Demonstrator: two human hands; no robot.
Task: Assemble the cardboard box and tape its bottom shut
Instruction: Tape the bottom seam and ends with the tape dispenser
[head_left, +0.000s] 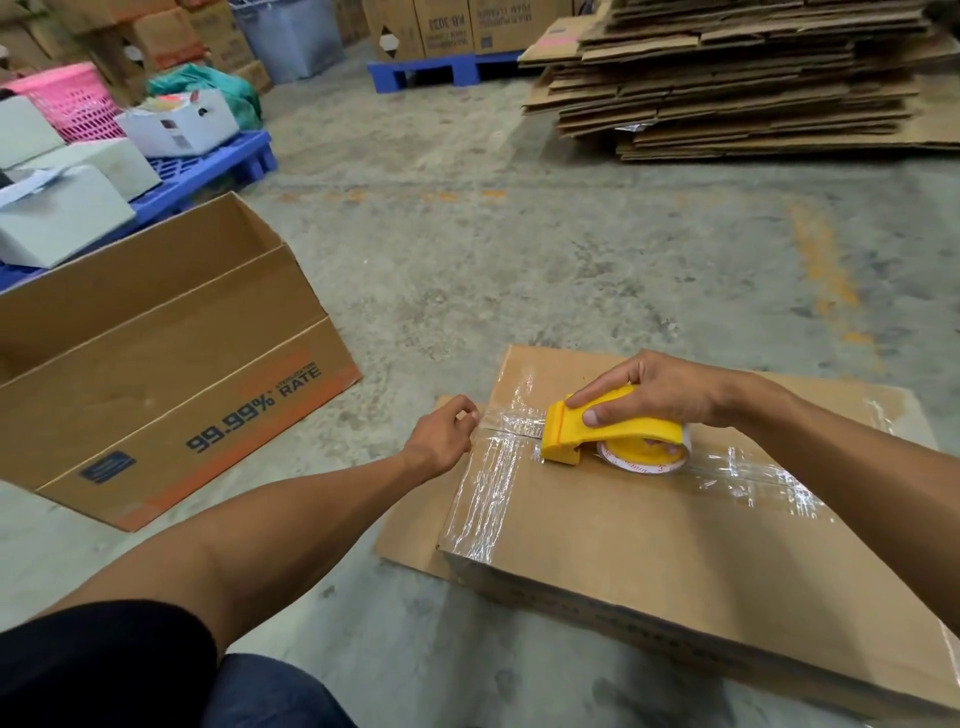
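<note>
A cardboard box (649, 540) lies bottom up on the concrete floor in front of me, its flaps closed. Clear tape (488, 493) runs along its left edge and across the centre seam. My right hand (654, 389) grips a yellow tape dispenser (613, 434) with a roll of clear tape, resting on the seam near the box's left end. My left hand (441, 436) pinches the free end of the tape at the left edge of the box.
An open cardboard box (171, 364) printed "99.99% RATE" stands to the left. Behind it a blue pallet (208, 176) carries white boxes and a pink basket (72, 98). A stack of flattened cardboard (737, 78) lies at the far right.
</note>
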